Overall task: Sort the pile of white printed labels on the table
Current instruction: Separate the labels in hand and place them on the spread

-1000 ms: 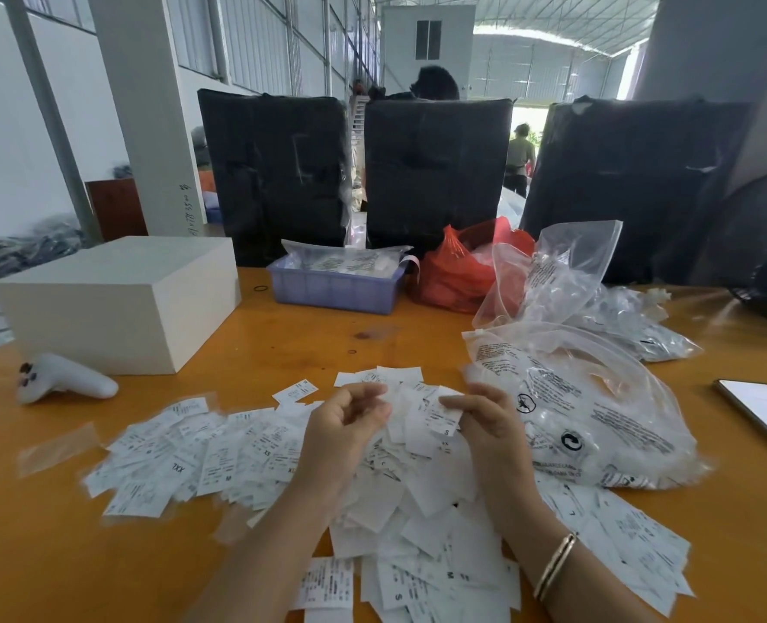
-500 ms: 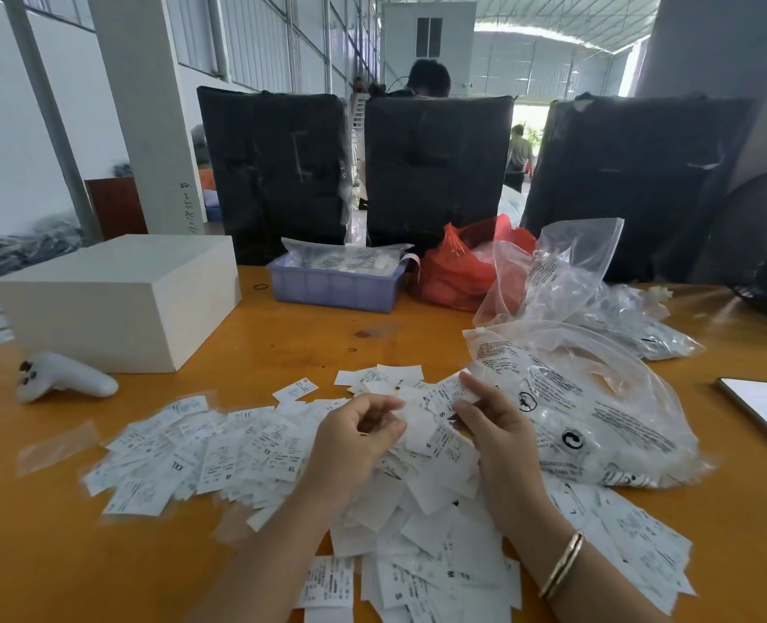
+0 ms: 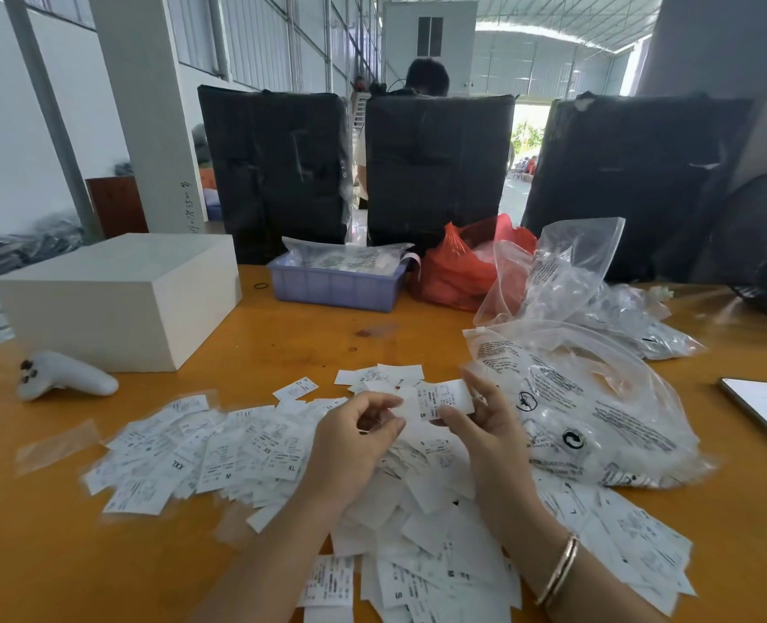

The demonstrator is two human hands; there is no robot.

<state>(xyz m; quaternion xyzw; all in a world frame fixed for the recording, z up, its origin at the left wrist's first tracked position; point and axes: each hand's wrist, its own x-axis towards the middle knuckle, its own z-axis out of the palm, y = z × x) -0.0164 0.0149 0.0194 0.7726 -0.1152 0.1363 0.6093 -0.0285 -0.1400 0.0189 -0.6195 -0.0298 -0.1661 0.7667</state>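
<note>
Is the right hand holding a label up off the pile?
Yes, the right hand pinches one label marked S above the pile.

A white box sat on the orange table. Right of it stood a purple tray, then a red bag; a white controller lay just before it.
</note>
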